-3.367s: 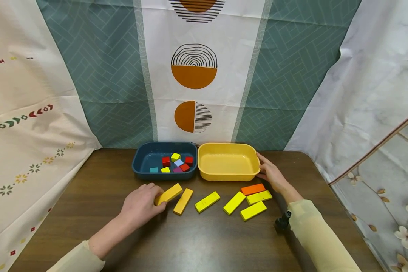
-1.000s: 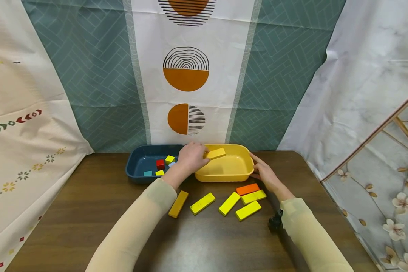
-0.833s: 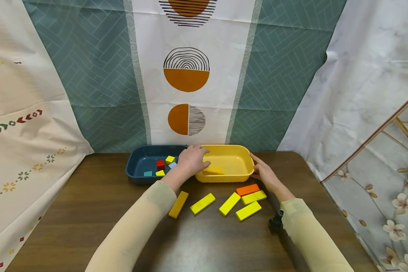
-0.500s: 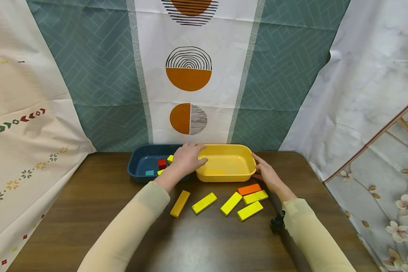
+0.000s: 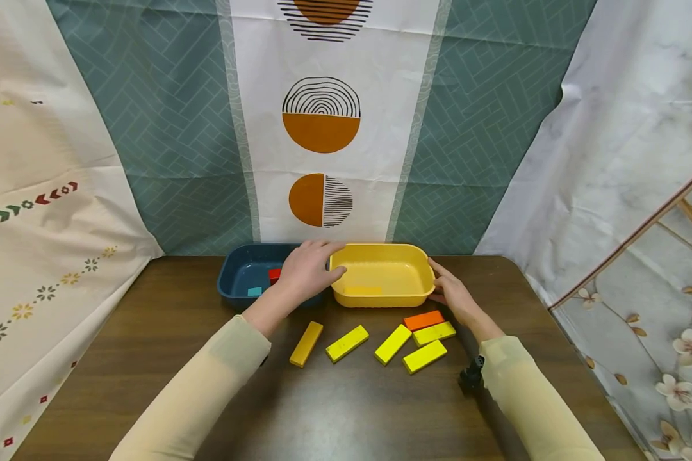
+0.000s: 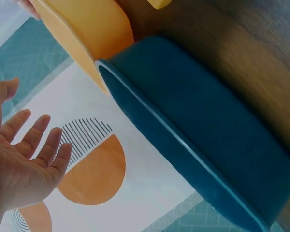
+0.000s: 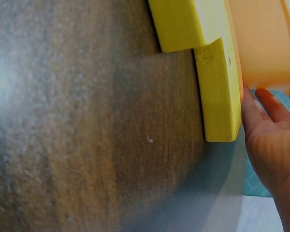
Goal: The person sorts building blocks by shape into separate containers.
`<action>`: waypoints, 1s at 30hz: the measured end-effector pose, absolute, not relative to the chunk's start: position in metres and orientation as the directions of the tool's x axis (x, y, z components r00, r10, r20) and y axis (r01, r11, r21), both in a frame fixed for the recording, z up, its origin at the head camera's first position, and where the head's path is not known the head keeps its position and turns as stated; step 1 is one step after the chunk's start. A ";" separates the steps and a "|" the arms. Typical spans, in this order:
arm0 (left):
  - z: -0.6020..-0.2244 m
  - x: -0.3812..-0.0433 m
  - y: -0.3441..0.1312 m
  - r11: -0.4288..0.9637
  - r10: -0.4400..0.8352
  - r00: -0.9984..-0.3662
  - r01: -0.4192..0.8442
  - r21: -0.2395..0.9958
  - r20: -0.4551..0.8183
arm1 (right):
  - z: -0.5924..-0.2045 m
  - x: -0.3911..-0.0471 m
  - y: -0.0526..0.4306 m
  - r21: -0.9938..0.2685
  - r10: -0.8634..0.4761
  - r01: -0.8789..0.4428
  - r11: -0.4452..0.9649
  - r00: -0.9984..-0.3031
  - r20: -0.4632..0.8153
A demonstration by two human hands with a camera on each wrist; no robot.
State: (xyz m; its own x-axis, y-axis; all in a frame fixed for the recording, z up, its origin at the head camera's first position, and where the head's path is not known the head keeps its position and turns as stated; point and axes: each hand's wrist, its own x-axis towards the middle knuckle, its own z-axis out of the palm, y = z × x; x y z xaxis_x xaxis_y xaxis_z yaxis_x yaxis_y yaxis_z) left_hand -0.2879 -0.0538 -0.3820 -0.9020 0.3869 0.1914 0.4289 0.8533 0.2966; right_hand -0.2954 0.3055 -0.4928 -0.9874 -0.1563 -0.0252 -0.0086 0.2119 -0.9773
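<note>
My left hand (image 5: 308, 267) hovers over the right end of the blue tray (image 5: 229, 296) with fingers spread and nothing in them. In the left wrist view its palm (image 6: 26, 169) shows bare beside that tray's rim. An orange-yellow wooden block (image 5: 362, 291) lies inside the yellow tray (image 5: 380, 301), along its near wall. Extended fingers of my right hand (image 5: 458, 298) touch the yellow tray's right end; in the right wrist view they reach its outer wall. The left hand and forearm hide part of the blue tray, where a red cube (image 5: 274, 275) and a teal piece (image 5: 255, 291) show.
In front of the trays lie an orange-yellow block (image 5: 306, 344), a yellow block (image 5: 347, 344) and, further right, several more yellow ones beside an orange block (image 5: 424, 320). A dark wooden table (image 5: 346, 410) carries everything. Patterned cloth (image 5: 461, 160) hangs right behind the trays.
The left hand picked up an orange-yellow block from the table, let it go inside the yellow tray, and has drawn back left over the blue tray. The right hand stays at the yellow tray's end.
</note>
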 end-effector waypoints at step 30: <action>-0.371 -0.236 -0.073 0.785 0.450 -0.830 0.543 0.297 0.328 | -0.464 -0.278 0.296 -0.982 -0.186 0.016 0.191 -0.981 -0.052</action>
